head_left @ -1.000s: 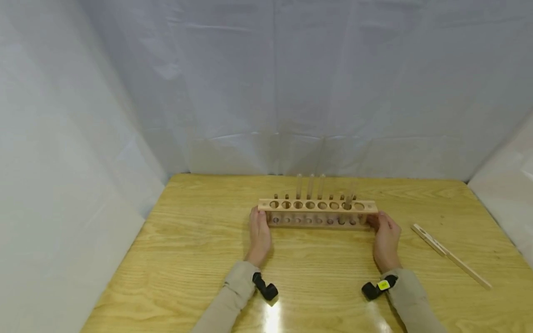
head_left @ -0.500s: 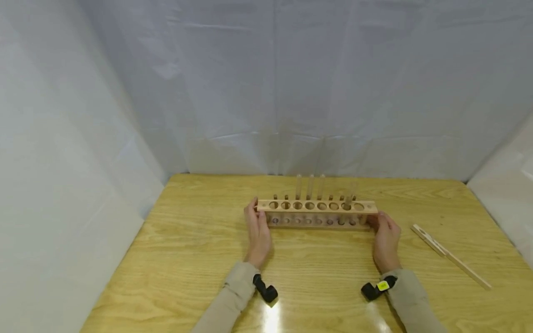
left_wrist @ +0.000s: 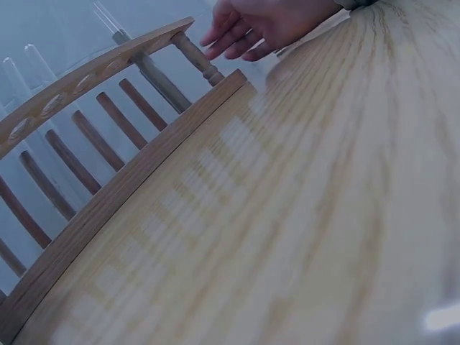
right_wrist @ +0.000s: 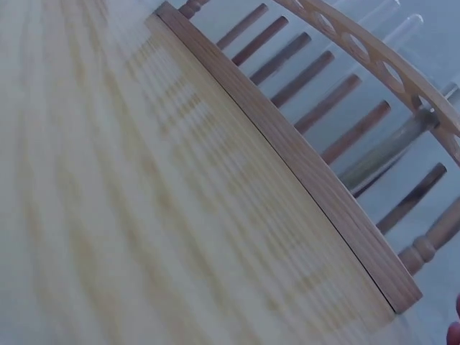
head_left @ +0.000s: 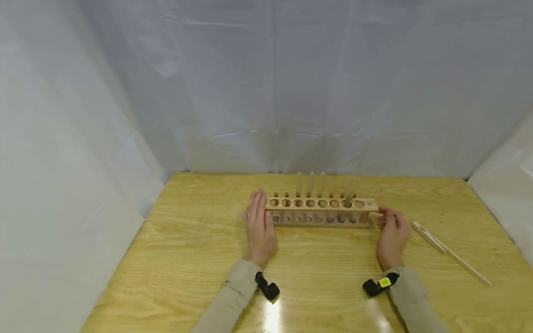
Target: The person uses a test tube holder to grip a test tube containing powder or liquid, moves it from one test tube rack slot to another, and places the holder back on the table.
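Observation:
A wooden test tube rack (head_left: 316, 207) stands upright on the table between both hands. One glass test tube (right_wrist: 392, 147) sits in a hole near its right end. Three more test tubes (head_left: 310, 185) stand upside down on pegs behind the top bar. My left hand (head_left: 259, 226) lies along the rack's left end with its fingers straight, covering that end. At the opposite end, my right hand (head_left: 392, 238) has loosely bent fingers. The left wrist view shows those fingers apart from the right post and base, with nothing held.
A wooden test tube clamp (head_left: 435, 243) lies slantwise on the table (head_left: 187, 240), right of the right hand. Pale plastic sheeting (head_left: 291, 92) hangs behind the table and at both sides. A black wrist camera (head_left: 268, 289) is strapped to the left sleeve.
My left hand has straightened its fingers along the rack's left end. My right hand has loosened and drawn slightly rightward from the other end. The rack stays nearly in place.

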Demonstrator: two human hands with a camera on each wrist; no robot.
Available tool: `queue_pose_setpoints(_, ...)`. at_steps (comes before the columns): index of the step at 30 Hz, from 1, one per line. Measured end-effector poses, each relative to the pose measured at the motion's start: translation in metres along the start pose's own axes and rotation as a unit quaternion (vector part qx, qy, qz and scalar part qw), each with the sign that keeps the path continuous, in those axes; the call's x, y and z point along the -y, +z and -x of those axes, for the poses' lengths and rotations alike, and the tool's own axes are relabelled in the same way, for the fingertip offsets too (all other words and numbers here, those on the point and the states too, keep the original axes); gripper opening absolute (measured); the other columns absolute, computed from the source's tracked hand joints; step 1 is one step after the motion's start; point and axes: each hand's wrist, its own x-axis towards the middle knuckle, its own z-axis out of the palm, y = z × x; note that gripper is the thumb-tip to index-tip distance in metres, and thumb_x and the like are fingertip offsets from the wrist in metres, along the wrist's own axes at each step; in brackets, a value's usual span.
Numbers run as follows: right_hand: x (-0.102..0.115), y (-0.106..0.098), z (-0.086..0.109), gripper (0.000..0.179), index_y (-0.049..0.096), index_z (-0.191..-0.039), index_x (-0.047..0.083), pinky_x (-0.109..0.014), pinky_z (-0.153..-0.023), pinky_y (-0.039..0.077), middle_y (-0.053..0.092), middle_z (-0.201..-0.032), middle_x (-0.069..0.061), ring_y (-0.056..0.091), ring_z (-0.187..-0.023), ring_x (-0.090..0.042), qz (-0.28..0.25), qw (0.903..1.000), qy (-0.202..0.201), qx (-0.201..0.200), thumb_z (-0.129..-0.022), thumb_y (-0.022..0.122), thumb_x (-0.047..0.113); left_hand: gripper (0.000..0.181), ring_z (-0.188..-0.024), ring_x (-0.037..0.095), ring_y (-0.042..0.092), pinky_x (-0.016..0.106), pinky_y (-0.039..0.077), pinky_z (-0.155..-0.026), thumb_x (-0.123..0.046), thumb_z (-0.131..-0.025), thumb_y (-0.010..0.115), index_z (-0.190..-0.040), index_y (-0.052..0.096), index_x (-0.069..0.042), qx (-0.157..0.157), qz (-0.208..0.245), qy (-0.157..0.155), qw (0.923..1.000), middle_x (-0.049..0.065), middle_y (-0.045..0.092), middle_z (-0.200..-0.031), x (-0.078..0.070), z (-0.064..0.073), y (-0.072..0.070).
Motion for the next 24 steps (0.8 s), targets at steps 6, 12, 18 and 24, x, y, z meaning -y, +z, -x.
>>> queue_pose_setpoints(6, 0.006, -0.018, -0.008, 0.029, 0.069, -0.110, -0.002, -0.023, -0.065, 0.036, 0.064, -0.100, 0.002, 0.050, -0.077, -0.014, 0.143, 0.9846, -0.096, -0.030, -0.105, 0.046, 0.016, 0.047, -0.137, 0.044, 0.040, 0.055, 0.034, -0.112, -0.009, -0.099, 0.042, -0.141, 0.046, 0.011, -0.001, -0.039, 0.025, 0.9989, 0.027, 0.049, -0.143, -0.001, -0.002, 0.000)
queue_pose_setpoints(12, 0.010, -0.044, -0.024, 0.023, 0.070, -0.105, -0.006, -0.027, -0.072, 0.031, 0.057, -0.091, -0.012, 0.040, -0.073, -0.008, 0.239, 0.9480, -0.202, -0.055, -0.099, 0.051, 0.005, 0.053, -0.138, 0.045, 0.038, 0.050, 0.031, -0.115, 0.001, -0.090, 0.047, -0.140, 0.044, 0.015, 0.018, -0.021, 0.047, 0.9985, 0.028, 0.045, -0.146, -0.001, -0.001, 0.001)
queue_pose_setpoints(18, 0.020, -0.076, -0.041, 0.040, 0.057, -0.129, -0.007, -0.059, -0.093, 0.028, 0.053, -0.120, -0.032, 0.044, -0.106, -0.046, 0.353, 0.9220, -0.158, -0.011, -0.095, 0.051, 0.013, 0.049, -0.135, 0.047, 0.041, 0.051, 0.033, -0.114, -0.019, -0.106, 0.032, -0.138, 0.047, 0.014, 0.014, -0.033, 0.056, 0.9978, 0.027, 0.048, -0.143, -0.001, -0.001, 0.001)
queue_pose_setpoints(24, 0.028, -0.109, -0.059, 0.070, 0.037, -0.145, -0.009, -0.075, -0.089, 0.023, 0.033, -0.137, -0.044, 0.025, -0.124, -0.064, 0.472, 0.8701, -0.056, 0.131, -0.097, 0.052, 0.039, 0.047, -0.132, 0.047, 0.044, 0.053, 0.034, -0.112, -0.018, -0.104, 0.034, -0.137, 0.050, 0.013, 0.002, -0.041, 0.058, 0.9975, 0.028, 0.052, -0.140, -0.001, -0.001, 0.001)
